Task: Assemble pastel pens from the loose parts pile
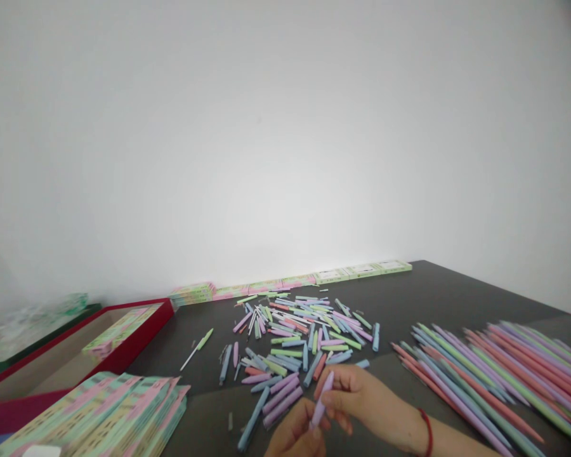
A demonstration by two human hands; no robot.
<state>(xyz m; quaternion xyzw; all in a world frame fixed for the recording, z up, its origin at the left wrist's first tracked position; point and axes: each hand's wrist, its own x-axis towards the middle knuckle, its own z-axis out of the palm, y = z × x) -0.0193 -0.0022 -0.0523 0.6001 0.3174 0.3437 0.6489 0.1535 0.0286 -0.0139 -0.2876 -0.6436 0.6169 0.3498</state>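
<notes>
At the bottom centre both my hands hold one purple pen part [323, 398] between them. My right hand [368, 405], with a red string on its wrist, pinches its upper end. My left hand [297, 437] is closed around its lower end at the frame's bottom edge. Just beyond them lies a scattered heap of pastel pen pieces [299, 339] on the dark table [433, 298]: blue, purple, green, pink and orange barrels and caps. A single green-and-white pen [197, 348] lies apart at the heap's left.
Rows of long pastel pens [495, 368] lie at the right. Stacks of pastel cards [99, 416] sit at the bottom left, next to a red tray [143, 339] holding more. Flat green and pink boxes [295, 280] line the table's far edge along the white wall.
</notes>
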